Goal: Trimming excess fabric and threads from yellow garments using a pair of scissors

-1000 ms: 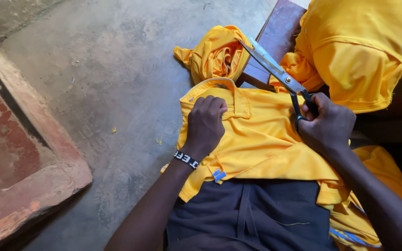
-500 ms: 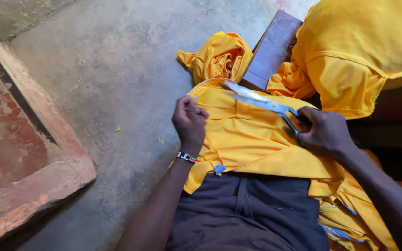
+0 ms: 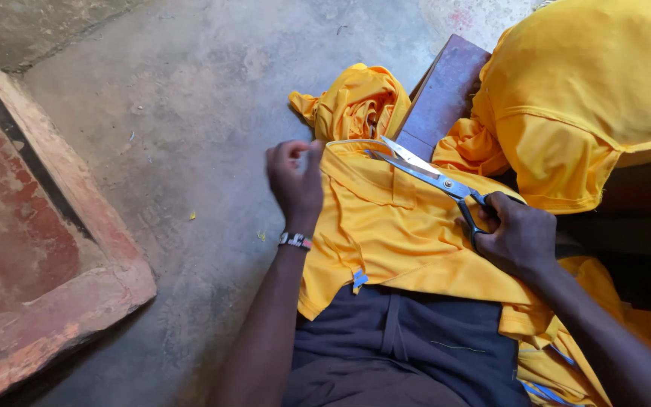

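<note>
Yellow shirt (image 3: 386, 234), head view: spread across the lap, collar toward the concrete floor (image 3: 190, 113). Scissors (image 3: 427, 172), raised a second ago, are now laid low with blades parted at the collar, gripped by the right hand (image 3: 518, 237). Left hand (image 3: 295, 177) has been lifted off the cloth, fingers loosely curled, holding nothing. Trimming at the collar is judged under way.

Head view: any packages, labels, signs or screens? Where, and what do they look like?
No packages, signs or screens.
Small blue tag: sewn at the lower edge of the yellow shirt on the lap, a short folded strip.
Blue strips: on the yellow fabric at lower right, thin and narrow; whether they are labels or trim is unclear.
Wristband: on the left hand wrist, narrow, white with dark marks.
</note>
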